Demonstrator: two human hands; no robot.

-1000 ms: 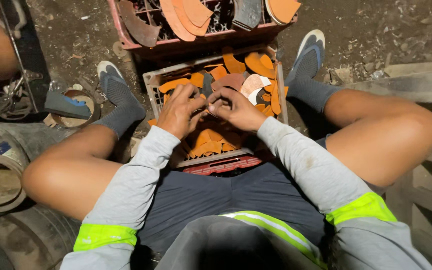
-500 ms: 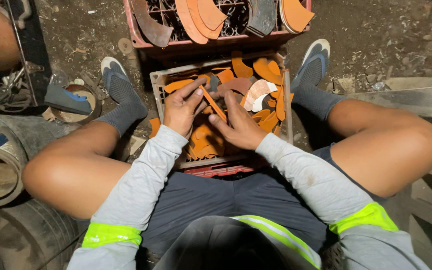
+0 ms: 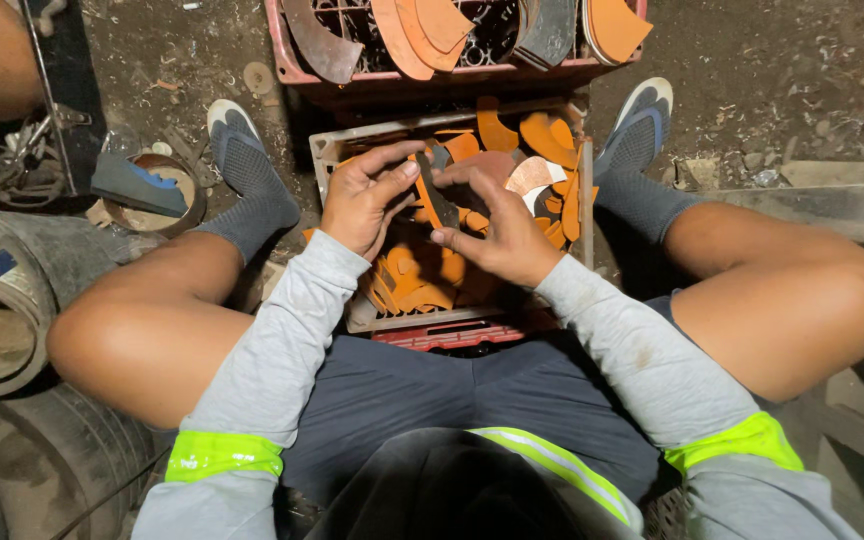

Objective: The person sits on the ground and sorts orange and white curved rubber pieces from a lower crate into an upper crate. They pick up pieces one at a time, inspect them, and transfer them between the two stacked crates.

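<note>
Both hands are sharing one grip: the left hand [image 3: 364, 200] and right hand [image 3: 497, 232] are pinching a dark, curved, flat strip [image 3: 439, 192] between their fingertips, over a grey plastic crate [image 3: 352, 150] of orange cut-out pieces [image 3: 542, 135]. Beyond it, a red crate [image 3: 297, 72] is holding larger curved pieces.

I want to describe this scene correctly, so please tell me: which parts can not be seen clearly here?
All in the head view:
- Dark strip: both hands cover its ends; its full shape is unclear.
- Left hand and right hand: each grip is partly hidden by fingers.
- Grey crate: hands and orange pieces hide its bottom.
- Red crate: cut off by the top edge.
</note>
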